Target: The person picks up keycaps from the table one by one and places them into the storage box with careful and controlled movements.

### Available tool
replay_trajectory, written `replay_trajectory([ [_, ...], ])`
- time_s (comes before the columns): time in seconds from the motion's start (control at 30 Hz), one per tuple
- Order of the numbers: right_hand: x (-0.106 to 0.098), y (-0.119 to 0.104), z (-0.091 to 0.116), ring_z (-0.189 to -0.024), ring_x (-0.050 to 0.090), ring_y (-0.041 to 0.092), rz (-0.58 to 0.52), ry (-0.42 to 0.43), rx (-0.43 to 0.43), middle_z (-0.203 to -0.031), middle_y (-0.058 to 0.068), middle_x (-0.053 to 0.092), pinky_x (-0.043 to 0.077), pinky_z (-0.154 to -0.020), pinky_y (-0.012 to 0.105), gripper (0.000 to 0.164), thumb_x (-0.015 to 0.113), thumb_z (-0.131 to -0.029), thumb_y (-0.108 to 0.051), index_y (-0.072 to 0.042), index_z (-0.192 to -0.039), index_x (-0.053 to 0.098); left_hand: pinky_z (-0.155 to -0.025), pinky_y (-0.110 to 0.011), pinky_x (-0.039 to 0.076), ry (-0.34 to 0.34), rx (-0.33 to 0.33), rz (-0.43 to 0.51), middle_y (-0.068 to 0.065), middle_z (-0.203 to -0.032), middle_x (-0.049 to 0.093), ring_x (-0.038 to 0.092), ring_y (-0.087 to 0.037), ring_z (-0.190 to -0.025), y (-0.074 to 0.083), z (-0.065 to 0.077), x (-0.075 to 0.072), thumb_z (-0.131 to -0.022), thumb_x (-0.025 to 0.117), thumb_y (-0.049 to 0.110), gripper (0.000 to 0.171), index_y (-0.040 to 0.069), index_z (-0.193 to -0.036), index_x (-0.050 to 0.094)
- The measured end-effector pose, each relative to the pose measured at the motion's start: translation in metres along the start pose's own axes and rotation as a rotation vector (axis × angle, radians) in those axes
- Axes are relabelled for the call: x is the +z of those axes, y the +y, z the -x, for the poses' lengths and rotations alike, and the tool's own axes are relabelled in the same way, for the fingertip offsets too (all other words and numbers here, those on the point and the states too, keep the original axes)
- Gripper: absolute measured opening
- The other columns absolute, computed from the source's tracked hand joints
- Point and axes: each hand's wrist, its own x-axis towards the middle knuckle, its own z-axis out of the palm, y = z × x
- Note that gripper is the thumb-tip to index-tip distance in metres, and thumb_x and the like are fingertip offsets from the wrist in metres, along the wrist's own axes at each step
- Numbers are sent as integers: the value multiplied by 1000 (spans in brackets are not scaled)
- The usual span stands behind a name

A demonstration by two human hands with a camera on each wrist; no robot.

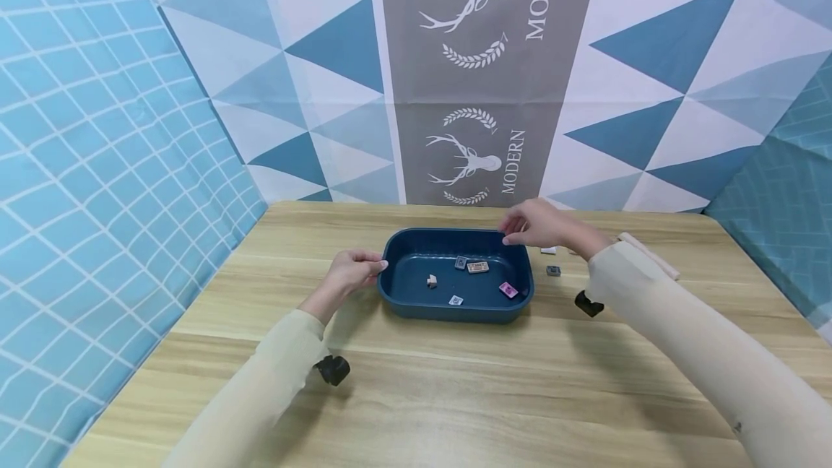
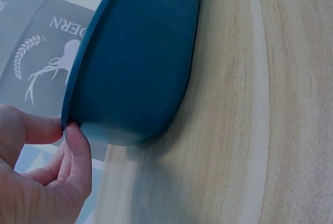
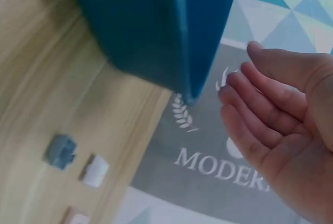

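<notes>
A dark blue rectangular basin [image 1: 455,314] with rounded corners rests on the wooden table. My left hand [image 1: 354,271] pinches its left rim between thumb and fingers, as the left wrist view [image 2: 47,166] confirms. Inside lie a pink piece [image 1: 508,290], a beige marked piece [image 1: 477,267], a grey piece [image 1: 460,263], a white patterned piece [image 1: 456,300] and a small pale piece [image 1: 432,281]. Over the basin's back right corner hovers my right hand [image 1: 536,224], its fingers loosely bent and holding nothing in the right wrist view [image 3: 281,109].
Right of the basin, a grey block [image 1: 553,271] and a white block [image 1: 548,250] lie on the table [image 1: 416,388]. Farther right, a beige bar-like item [image 1: 650,255] is partly covered by my right sleeve. A patterned cloth wall [image 1: 312,92] rises behind the table.
</notes>
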Motion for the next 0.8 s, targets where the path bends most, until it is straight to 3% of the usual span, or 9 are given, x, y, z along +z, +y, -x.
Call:
replay_trajectory([
  [0.3, 5, 18, 17, -89, 68, 24, -62, 85, -3, -97, 13, 73, 59, -79, 40, 23, 69, -88, -10, 1, -107, 69, -94, -34, 56, -12, -4, 42, -10, -108, 62, 60, -7, -79, 0, -2, 2, -91, 65, 12, 27, -2, -114, 62],
  [0.57, 5, 28, 28, -83, 68, 21, -59, 114, -33, -95, 13, 73, 60, -74, 36, 19, 69, -87, -8, 0, -104, 69, -91, -33, 57, -6, -6, 45, -10, -106, 63, 60, -8, -78, 1, -1, 2, -91, 65, 10, 26, -3, -113, 63],
  [0.8, 6, 38, 36, -86, 66, 21, -69, 111, 22, -98, 14, 71, 59, -77, 38, 21, 68, -87, -5, 2, -107, 68, -91, -32, 57, -4, -4, 31, -10, -108, 63, 60, -8, -81, 0, 0, 1, -92, 64, 12, 25, -2, -113, 63],
])
